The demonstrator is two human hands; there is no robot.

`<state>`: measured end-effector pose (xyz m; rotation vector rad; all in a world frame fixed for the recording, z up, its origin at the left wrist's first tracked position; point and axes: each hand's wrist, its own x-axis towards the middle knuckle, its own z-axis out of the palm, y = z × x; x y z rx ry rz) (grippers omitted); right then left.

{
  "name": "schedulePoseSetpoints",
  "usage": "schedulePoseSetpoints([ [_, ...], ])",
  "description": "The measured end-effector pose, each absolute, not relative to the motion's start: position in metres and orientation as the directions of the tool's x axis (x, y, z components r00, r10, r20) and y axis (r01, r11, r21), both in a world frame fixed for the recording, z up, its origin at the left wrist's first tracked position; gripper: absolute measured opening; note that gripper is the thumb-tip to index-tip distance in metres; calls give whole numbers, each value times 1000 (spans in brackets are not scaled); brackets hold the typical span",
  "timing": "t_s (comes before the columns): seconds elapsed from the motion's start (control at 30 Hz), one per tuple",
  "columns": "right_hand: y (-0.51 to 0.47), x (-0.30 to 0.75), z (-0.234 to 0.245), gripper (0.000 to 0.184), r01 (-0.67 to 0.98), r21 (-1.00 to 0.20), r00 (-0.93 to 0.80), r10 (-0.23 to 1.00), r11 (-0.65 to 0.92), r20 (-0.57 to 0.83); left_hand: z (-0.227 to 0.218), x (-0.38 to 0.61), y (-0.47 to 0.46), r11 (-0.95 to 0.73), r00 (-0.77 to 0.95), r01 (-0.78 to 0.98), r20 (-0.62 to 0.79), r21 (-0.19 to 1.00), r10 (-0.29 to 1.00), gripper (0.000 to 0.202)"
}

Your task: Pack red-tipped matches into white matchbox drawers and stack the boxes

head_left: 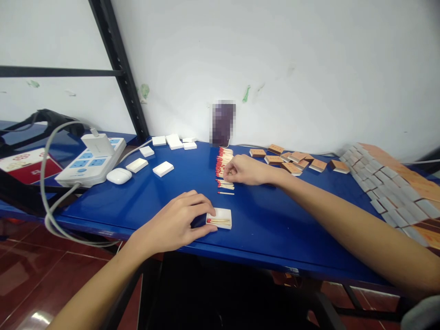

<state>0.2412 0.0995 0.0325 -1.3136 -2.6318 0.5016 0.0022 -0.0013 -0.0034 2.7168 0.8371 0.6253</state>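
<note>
A small white matchbox tray (220,218) lies on the blue table (144,201) near its front edge, with a few red-tipped matches in it. My left hand (178,220) rests against the tray's left end, fingers curled round it. Further back, my right hand (245,169) reaches into a row of loose red-tipped matches (223,161), fingers pinched at the pile. What the pinch holds is too small to make out. One single match (226,193) lies apart, just in front of the pile.
Several empty white trays (163,168) lie at the back left. A power strip (91,161) with a charger and grey cable, and a white earbud case (118,176), sit at the left. Orange matchbox sleeves (292,160) and stacked boxes (392,183) fill the right. A black shelf frame (117,64) stands behind.
</note>
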Motion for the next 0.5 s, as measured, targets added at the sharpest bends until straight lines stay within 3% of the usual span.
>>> schedulePoseSetpoints([
  [0.5,98,239,34,15,754,-336,-605,796,565,-16,-5,2,-1,-808,744,478,330,344,581,16],
])
